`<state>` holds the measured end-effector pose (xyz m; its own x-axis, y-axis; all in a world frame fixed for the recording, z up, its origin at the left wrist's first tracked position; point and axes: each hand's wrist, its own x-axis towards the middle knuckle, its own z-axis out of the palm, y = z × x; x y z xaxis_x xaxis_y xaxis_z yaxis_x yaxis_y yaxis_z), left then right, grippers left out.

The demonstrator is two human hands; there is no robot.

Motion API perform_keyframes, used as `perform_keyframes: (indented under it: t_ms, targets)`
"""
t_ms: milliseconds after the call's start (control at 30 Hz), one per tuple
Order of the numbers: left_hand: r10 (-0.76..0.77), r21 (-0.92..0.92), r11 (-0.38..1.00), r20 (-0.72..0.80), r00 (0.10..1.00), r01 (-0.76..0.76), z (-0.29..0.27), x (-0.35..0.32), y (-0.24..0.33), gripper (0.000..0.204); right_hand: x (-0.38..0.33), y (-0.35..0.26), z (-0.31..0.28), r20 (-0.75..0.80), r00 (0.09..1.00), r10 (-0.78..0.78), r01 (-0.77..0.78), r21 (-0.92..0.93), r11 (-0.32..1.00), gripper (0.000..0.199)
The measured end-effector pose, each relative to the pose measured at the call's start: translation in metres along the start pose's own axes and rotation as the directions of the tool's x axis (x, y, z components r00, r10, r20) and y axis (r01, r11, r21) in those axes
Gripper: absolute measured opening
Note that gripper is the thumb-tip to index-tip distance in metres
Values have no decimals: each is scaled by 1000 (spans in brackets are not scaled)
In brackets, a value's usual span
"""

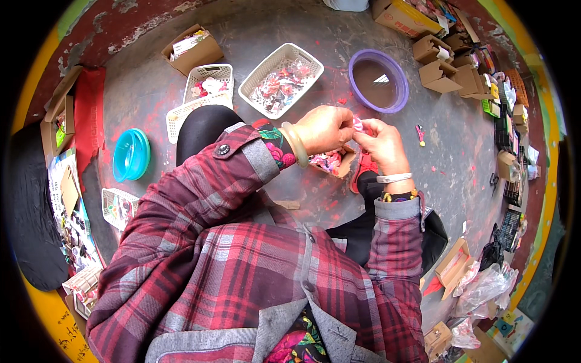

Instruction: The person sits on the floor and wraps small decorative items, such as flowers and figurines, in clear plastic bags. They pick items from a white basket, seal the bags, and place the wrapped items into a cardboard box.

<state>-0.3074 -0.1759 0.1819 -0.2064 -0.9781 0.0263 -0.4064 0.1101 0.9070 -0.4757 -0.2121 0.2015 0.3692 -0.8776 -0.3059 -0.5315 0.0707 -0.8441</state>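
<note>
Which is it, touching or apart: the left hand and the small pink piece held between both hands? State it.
Touching. The head view shows the left hand with its fingertips pinched on the small pink piece, which the right hand grips too.

- only one view here, a head-worn fisheye cam looking pretty much straight down over the person's chest and lap
- hands sit just above centre, close up: left hand [324, 128], right hand [382, 142]
- the floor [448, 157] fills the upper half and faces away from the wearer, with the white basket [281, 80] and purple bowl [378, 80] further out
- edges bend hard and the corners go black at the rim
- no second view, so nothing overlaps
</note>
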Motion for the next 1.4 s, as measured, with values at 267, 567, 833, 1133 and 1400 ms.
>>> perform_keyframes:
  t_ms: [267,567,833,1133,1400]
  targets:
    - [-90,-119,988,86,992,100,-1,3,0,18,2,4,-13,-2,997,79,-78,149,986,15]
    - [-139,-148,977,118,983,155,-2,4,-2,14,-1,-8,-6,55,984,172,-169,-60,984,19]
    - [-355,-430,819,139,925,379,-10,8,-1,12,-15,-15,-35,166,982,88,-126,239,963,31]
    - [-165,-70,984,-10,986,164,-3,6,-4,13,-15,-12,-9,-200,925,-323,319,-52,946,7]
    - [-110,-44,993,0,994,110,0,5,-3,14,-19,-16,6,-191,885,-425,390,-193,900,12]
